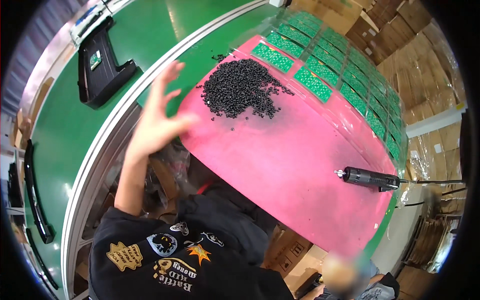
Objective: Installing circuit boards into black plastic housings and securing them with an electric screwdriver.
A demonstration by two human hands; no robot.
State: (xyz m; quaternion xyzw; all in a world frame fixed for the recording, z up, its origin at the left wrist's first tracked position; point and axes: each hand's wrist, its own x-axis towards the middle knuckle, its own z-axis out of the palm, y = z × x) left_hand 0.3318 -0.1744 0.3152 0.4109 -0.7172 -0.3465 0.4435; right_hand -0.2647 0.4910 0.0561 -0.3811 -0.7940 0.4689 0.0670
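My left hand is raised over the green bench's pale edge, left of the pink mat. Its fingers are spread and the thumb points right, with nothing in its grasp; the fingertips are a little blurred. Just right of it, a heap of small black parts covers the mat's far left, a few scattered loose around it. On the mat's right side lies a black electric screwdriver, its metal tip toward the left and its cord running off right. My right hand does not show.
Clear trays hold several green circuit boards along the mat's far side. A black plastic housing with a small board stands on the green bench. Long black strips lie far left. Another person is at lower right; cardboard boxes stand beyond.
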